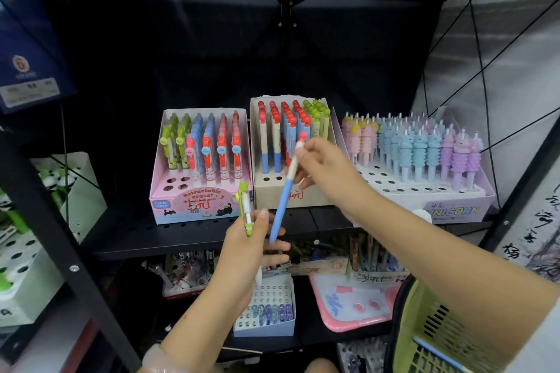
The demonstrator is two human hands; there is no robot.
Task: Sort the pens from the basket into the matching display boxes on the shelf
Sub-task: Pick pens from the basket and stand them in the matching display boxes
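we are pinching the blue pen (281, 197) in our right hand (325, 166), its red cap tilting up toward the kraft box (291, 194) just behind, while our left hand (251, 247) is gripping a green pen (246, 206).

Centre frame: right hand (325, 165) pinching upper end of a blue-and-white pen (283, 195) with red cap, pen slanting down-left to left hand (251, 244). Left hand gripping a green pen (246, 207), upright, and touching blue pen's lower tip. Behind, on black shelf (188, 238): pink display box (200, 206) at left, kraft box (303, 195) in middle, unicorn box (448, 206) at right. Lower right corner: green basket (424, 339).
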